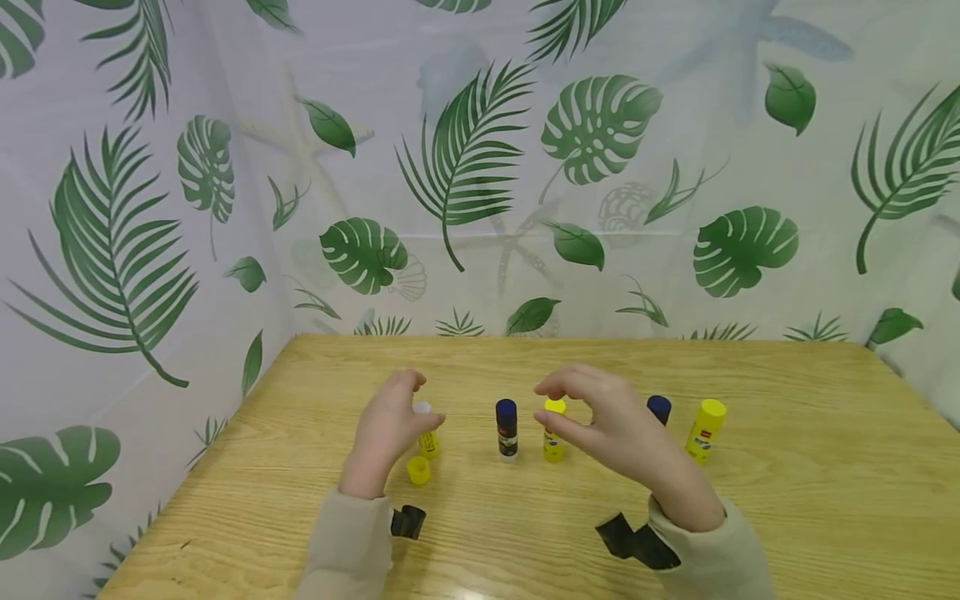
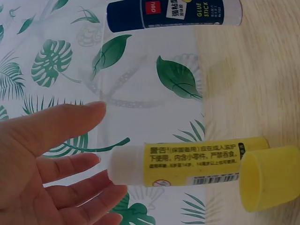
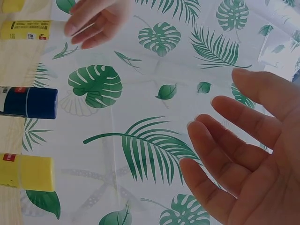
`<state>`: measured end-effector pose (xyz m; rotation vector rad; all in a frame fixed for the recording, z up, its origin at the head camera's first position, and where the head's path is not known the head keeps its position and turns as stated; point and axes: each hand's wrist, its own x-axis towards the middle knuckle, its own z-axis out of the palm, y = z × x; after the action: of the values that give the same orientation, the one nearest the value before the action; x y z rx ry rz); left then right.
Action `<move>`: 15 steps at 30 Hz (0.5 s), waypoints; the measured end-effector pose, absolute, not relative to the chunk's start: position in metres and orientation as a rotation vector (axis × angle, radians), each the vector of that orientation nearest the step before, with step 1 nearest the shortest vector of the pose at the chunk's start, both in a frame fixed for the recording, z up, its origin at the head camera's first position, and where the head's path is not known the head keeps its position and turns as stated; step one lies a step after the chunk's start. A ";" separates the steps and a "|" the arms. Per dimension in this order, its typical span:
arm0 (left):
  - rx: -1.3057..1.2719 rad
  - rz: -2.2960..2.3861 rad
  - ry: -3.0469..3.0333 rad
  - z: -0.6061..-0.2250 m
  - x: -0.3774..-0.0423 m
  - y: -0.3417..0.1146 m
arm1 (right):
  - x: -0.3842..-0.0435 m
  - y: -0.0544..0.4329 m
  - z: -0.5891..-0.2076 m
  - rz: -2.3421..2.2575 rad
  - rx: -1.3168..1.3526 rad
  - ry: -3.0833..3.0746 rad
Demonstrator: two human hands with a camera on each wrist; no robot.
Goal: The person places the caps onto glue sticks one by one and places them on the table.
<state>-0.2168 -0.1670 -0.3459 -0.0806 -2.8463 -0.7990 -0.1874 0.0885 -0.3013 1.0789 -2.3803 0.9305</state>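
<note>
An uncapped glue stick (image 1: 428, 443), yellow with a white top, stands on the left of the table. My left hand (image 1: 388, 427) is beside it, thumb and fingers apart and holding nothing; in the left wrist view the fingertips are right at the white top (image 2: 126, 165). The loose yellow cap (image 1: 418, 472) sits just in front of that stick. My right hand (image 1: 611, 417) hovers with fingers spread around air, its thumb overlapping a capped yellow glue stick (image 1: 553, 448) in the head view. Between the hands stands a navy glue stick (image 1: 507, 429), cap on.
Farther right, partly behind my right forearm, are another navy glue stick (image 1: 659, 408) and another yellow one (image 1: 707, 429). The wooden table (image 1: 825, 500) ends at a leaf-patterned sheet (image 1: 480, 292) hanging behind it. Black pieces (image 1: 408, 522) show at both wrists.
</note>
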 end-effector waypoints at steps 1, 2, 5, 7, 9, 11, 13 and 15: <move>-0.068 -0.810 -2.864 -0.348 -0.218 -0.167 | -0.187 0.088 -0.301 0.931 1.077 -2.384; -0.055 -0.818 -2.881 -0.350 -0.220 -0.168 | -0.187 0.089 -0.301 0.932 1.074 -2.387; -0.030 -0.806 -2.929 -0.355 -0.223 -0.169 | -0.187 0.089 -0.301 0.932 1.071 -2.390; -0.020 -0.793 -2.949 -0.358 -0.224 -0.169 | -0.187 0.089 -0.301 0.933 1.073 -2.392; -0.023 -0.782 -2.967 -0.361 -0.225 -0.170 | -0.187 0.089 -0.301 0.929 1.074 -2.394; -0.031 -0.779 -2.972 -0.364 -0.226 -0.170 | -0.187 0.089 -0.301 0.928 1.075 -2.397; -0.057 -0.771 -2.969 -0.366 -0.227 -0.170 | -0.187 0.089 -0.301 0.927 1.076 -2.396; -0.084 -0.762 -2.961 -0.368 -0.228 -0.170 | -0.187 0.089 -0.301 0.930 1.076 -2.396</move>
<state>-0.2276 -0.1702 -0.3684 -0.0836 -2.9615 -0.7615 -0.1872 0.0887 -0.3012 1.0761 -2.3960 0.9303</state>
